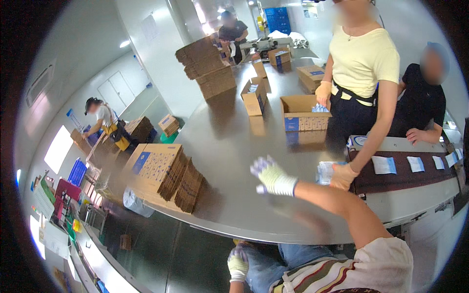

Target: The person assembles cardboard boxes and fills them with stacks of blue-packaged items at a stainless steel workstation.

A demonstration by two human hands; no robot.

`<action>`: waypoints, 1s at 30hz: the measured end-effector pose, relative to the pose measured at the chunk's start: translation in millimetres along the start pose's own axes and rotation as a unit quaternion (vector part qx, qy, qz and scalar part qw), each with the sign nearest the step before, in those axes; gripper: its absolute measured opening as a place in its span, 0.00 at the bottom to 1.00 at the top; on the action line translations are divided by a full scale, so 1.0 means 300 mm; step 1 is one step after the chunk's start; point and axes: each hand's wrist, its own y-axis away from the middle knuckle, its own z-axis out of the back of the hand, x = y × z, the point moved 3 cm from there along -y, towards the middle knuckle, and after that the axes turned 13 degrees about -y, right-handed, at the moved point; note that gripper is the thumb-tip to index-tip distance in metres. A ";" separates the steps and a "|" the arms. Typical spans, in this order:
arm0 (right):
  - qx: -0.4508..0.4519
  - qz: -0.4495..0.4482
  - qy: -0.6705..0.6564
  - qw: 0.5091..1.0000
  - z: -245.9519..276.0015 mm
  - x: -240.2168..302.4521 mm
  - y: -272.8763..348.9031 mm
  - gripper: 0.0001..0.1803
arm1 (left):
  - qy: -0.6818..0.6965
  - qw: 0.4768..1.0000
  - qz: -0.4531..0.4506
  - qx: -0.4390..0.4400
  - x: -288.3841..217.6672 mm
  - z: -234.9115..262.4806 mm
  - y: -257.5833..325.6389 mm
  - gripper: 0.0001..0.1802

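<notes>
Right hand [271,178] hovers spread and empty over the steel counter [229,146] — left hand [238,265] hangs low, loosely curled, holding nothing.

The right hand [271,178], gloved, is motion-blurred, so whether its fingers grip anything cannot be told. The left hand [238,265], at six o'clock, is half cut off by the lower edge. At twelve o'clock a far person [233,30] is blurred and partly hidden behind the stacked flat cartons [207,66]. The small packets [320,108] inside the open carton [302,115] are too small to identify.
</notes>
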 end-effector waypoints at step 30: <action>-0.102 0.018 -0.161 0.981 -0.357 0.124 0.371 0.32 | -0.017 0.981 0.090 0.170 -0.005 -0.271 0.259 0.14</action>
